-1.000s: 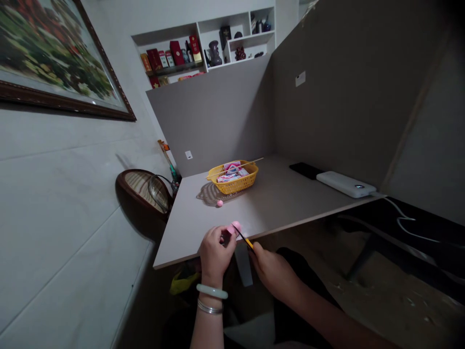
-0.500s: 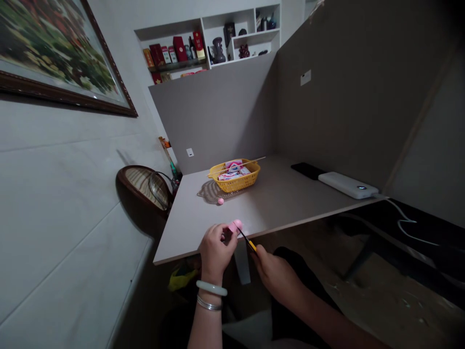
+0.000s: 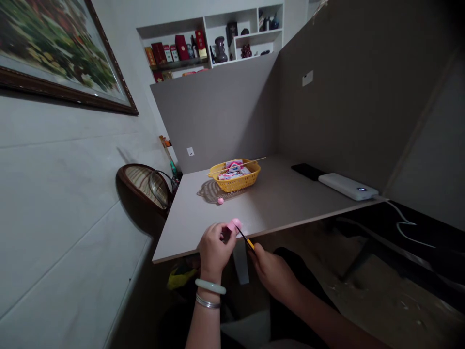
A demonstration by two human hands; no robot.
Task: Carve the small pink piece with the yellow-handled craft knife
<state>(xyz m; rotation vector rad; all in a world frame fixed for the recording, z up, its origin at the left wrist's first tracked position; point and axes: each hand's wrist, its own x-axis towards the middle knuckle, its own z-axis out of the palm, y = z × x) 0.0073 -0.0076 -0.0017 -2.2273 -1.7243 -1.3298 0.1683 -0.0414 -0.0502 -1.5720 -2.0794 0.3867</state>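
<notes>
While the left hand (image 3: 217, 249) grips one pink ball (image 3: 235, 224) over the table's front edge, the right hand (image 3: 273, 277) pinches one thin yellow tool (image 3: 249, 244), its black tip against the ball; a second pink ball (image 3: 220, 200) lies on the table (image 3: 283, 194), just beside one yellow basket (image 3: 236, 186).

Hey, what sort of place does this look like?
Probably a small room in a home, fitted as a desk nook: a framed painting on the wall, shelves of ornaments, and a partitioned desk with a power bank.
</notes>
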